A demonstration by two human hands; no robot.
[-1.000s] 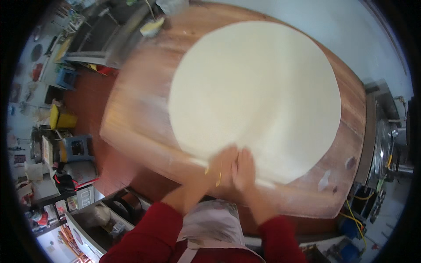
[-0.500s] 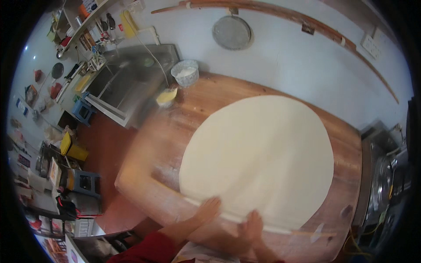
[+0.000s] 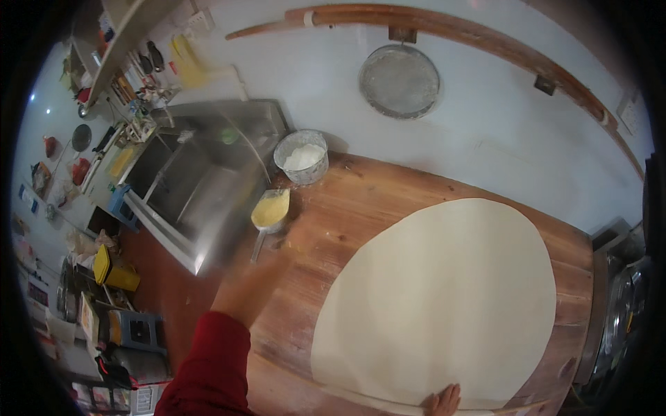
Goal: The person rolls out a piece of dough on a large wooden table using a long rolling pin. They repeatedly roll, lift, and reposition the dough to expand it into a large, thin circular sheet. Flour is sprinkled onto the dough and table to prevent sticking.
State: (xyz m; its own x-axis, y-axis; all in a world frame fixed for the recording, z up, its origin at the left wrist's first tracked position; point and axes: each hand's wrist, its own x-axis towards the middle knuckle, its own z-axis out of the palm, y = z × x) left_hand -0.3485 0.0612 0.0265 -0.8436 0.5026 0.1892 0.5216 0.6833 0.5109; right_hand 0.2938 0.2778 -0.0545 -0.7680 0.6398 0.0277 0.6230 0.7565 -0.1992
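Note:
A large sheet of pale dough (image 3: 444,298) lies thin and rounded on a wooden table. Along its near edge runs a long thin rolling pin (image 3: 538,407), mostly hidden where the dough is rolled over it. My right hand (image 3: 445,400), partly cut off by the lower edge, rests on this roll with its fingers stretched out. My left arm, in a red sleeve, reaches out to the left side of the table. My left hand (image 3: 283,248) is smeared by motion, close to a metal scoop (image 3: 259,243) filled with yellow powder (image 3: 272,208).
A speckled bowl (image 3: 300,158) of white flour stands behind the scoop, beside a steel sink (image 3: 215,201). On the wall hang a round grey pan-like disc (image 3: 399,81) and long wooden poles (image 3: 444,29). A metal appliance (image 3: 610,312) borders the table at right.
My left hand has left the dough roll and reached forward left to the scoop. My right hand stays at the roll. The view has shifted, so the dough sits lower and farther right.

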